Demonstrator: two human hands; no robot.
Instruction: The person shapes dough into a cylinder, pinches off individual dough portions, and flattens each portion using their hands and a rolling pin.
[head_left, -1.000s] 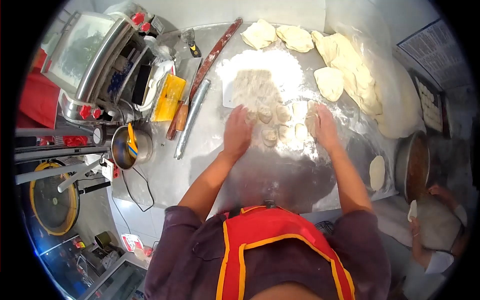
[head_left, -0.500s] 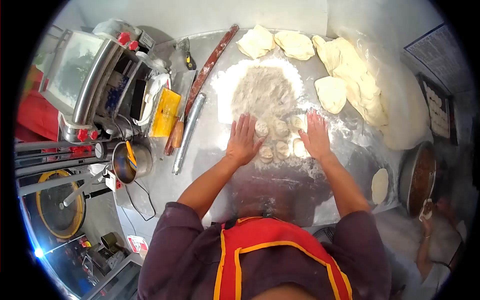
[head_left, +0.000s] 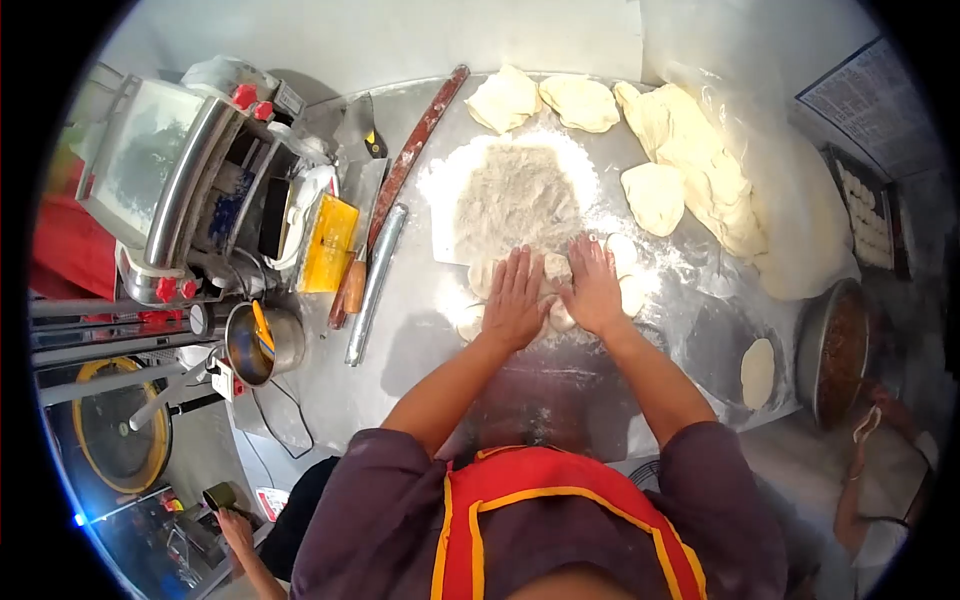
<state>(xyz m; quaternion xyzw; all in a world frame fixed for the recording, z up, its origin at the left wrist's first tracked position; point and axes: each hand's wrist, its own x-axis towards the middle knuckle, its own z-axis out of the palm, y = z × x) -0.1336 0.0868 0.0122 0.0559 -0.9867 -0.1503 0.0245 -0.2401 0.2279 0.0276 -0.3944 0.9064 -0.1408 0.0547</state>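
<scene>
My left hand [head_left: 515,300] lies palm down, fingers stretched out, over floured dough pieces on the metal table [head_left: 420,345]. Close beside it, my right hand [head_left: 594,290] is also flat with fingers extended, pressing on the same group. Between my hands a small dough ball [head_left: 557,267] shows. Paler, flatter dough rounds lie on the outer sides: one dough round [head_left: 470,322] left of my left hand and another dough round [head_left: 633,294] right of my right hand. The dough directly under my palms is hidden. Behind my fingers spreads a heap of flour [head_left: 520,195].
Large dough lumps [head_left: 655,198] lie at the back right beside a plastic sheet [head_left: 790,220]. A metal rod [head_left: 377,285], a red-brown stick [head_left: 415,145] and a yellow scraper [head_left: 328,245] lie left. A pot [head_left: 285,340] and a filling bowl [head_left: 835,350] flank the table. Co-workers' hands show at both lower sides.
Both hands have moved inward from the outer dough pieces, now nearly side by side. Flattened rounds show where they were. Another person's arm has appeared at the lower left.
</scene>
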